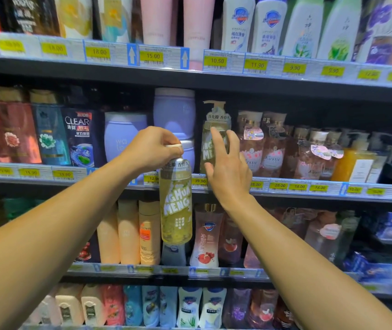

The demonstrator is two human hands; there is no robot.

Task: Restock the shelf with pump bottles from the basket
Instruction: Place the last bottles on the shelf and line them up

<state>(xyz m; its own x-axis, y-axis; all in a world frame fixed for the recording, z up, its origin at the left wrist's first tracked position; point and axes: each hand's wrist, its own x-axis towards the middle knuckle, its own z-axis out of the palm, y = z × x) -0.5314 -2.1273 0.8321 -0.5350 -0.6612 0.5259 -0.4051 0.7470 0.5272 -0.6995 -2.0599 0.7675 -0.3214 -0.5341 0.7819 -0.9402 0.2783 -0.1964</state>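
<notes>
My left hand (153, 145) grips the white pump top of a yellow-green pump bottle (176, 203), which hangs in the air in front of the middle shelf (285, 195). A second bottle of the same kind (214, 129) stands upright on that shelf, just right of the purple jars. My right hand (226, 167) reaches up to it with fingers spread and straight, the fingertips touching its front. The basket is out of view.
Purple jars (173, 110) sit left of the standing bottle and pink pump bottles (252, 144) crowd its right side. Dark shampoo bottles (78, 136) fill the left of the shelf. Shelves above and below are packed with bottles behind price-tag rails.
</notes>
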